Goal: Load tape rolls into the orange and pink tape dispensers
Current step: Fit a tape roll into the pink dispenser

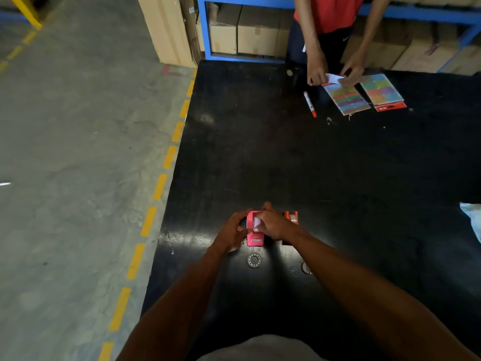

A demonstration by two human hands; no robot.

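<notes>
Black table (338,178), lower centre: my left hand (230,234) steadies the pink dispenser (253,239) while my right hand (272,222) pinches tape (256,222) into it; orange dispenser (291,217) waits alongside.

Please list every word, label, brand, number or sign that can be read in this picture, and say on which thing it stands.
None can be read.
Red card strip under the colour sheet: white print, too small.
Marker: dark marks on its white barrel, blurred.
Pink dispenser: pale label on the near end, blurred.
Orange dispenser: no print shows.

Warehouse; stacked cartons (250,35), floor markings (160,186)
</notes>
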